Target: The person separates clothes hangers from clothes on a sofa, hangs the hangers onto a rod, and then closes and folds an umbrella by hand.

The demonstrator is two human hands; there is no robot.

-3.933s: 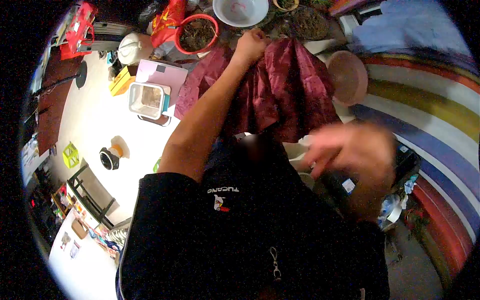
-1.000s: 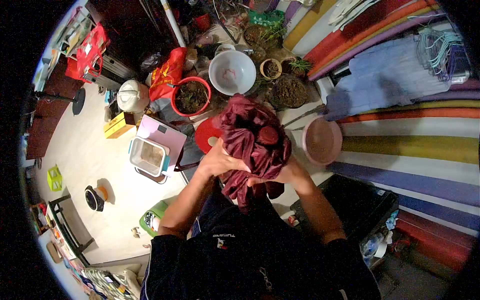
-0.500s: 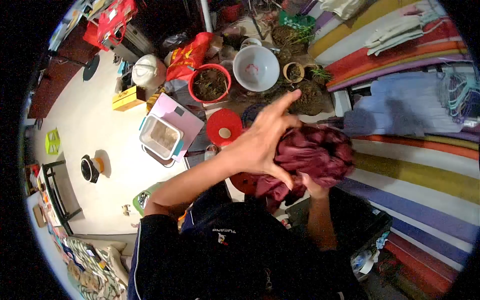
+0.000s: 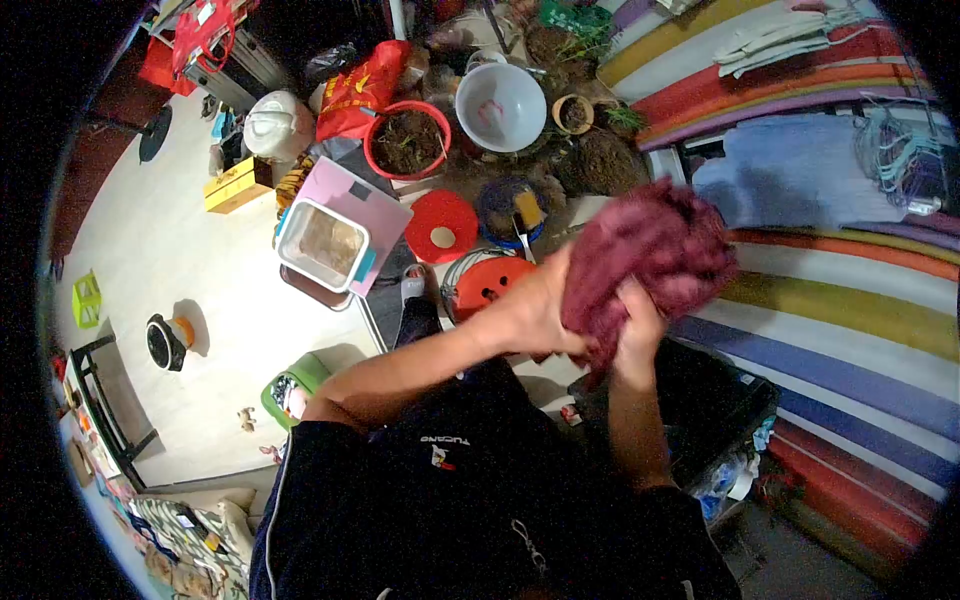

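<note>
Only legible text: white "TUCANO" wordmark on chest of person's black zip-up jacket [image 4: 447, 440], seen upside down, w/ small red-white logo just below it. Yellow print on red plastic bag [image 4: 362, 82] near the pots too small to read.

Domestic room, cluttered. Pale floor [image 4: 200, 260] strewn with soil-filled pots [image 4: 407, 142], white basin [image 4: 500, 93], storage box [image 4: 322, 243]. Striped bedding [image 4: 850, 290] alongside.
</note>
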